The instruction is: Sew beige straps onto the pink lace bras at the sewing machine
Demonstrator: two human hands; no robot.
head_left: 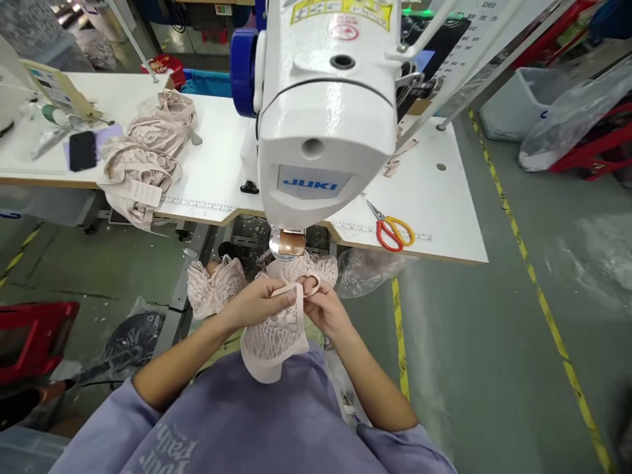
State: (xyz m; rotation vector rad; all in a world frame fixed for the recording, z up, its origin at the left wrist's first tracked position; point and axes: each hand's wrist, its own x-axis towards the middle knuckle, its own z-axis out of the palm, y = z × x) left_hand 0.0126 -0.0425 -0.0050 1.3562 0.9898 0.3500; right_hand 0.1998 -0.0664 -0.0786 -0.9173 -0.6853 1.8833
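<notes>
two bare hands are busy right under the head of a white juki sewing machine [320, 141], and both are pinching stuff. left hand [269, 303] has thumb and fingers closed on the pale trimmed edge of a beige lace garment [271, 336]; right hand [324, 308] has its fingers curled at a pale band [316, 287] that loops at the top of that piece, pinching it, though the exact fingertip contact is partly hidden. the lace garment hangs down between the forearms in front of a purple shirt [257, 411], well below the table edge. more lace cups [217, 286] sit just left of the left hand, and some lace shows behind the right one too; can't tell if it's all one piece. on the white table [457, 224], red-and-yellow handled scissors [395, 232] lie near the front edge, right of the machine. over on the left there's a heap of beige garments [153, 135] partly drooping over the edge, with a black phone [82, 151] beside it.
</notes>
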